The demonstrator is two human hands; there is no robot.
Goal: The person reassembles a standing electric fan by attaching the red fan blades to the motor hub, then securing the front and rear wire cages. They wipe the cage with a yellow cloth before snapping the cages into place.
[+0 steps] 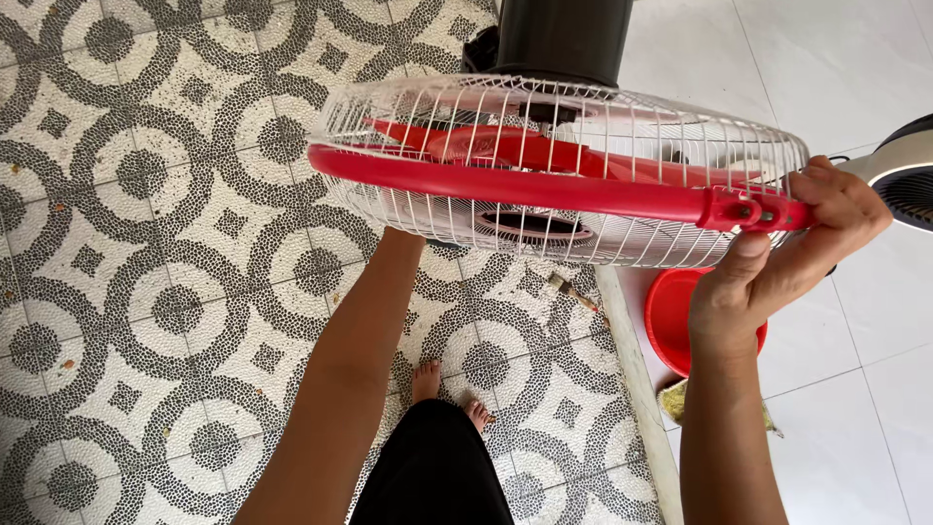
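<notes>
Fan (554, 170): it sits at 12 o'clock from you, tilted so the white wire cage faces down toward your feet; the red blades (505, 148) show through the wires.
Red rim (505, 185): it runs round the cage edge, with the clip (743, 209) at 3 o'clock.
Right hand (777, 258): your fingers are curled over the rim at the clip, thumb pressed underneath, closed on it.
Left hand: your forearm (364, 331) runs up under the cage and the hand is hidden behind the wires, so I cannot tell what it holds.
Risk, clip: if it springs loose under your thumb, the front cage could drop toward your bare feet (449, 389) at 6 o'clock.
Risk, fingers: a hidden hand near the wires may get pinched.
Risk, stand: pulling sideways could tip the dark base (564, 34).
Around: red bowl (680, 316) on the white tiles at 4 o'clock, patterned floor (146, 243) to 9 o'clock.
</notes>
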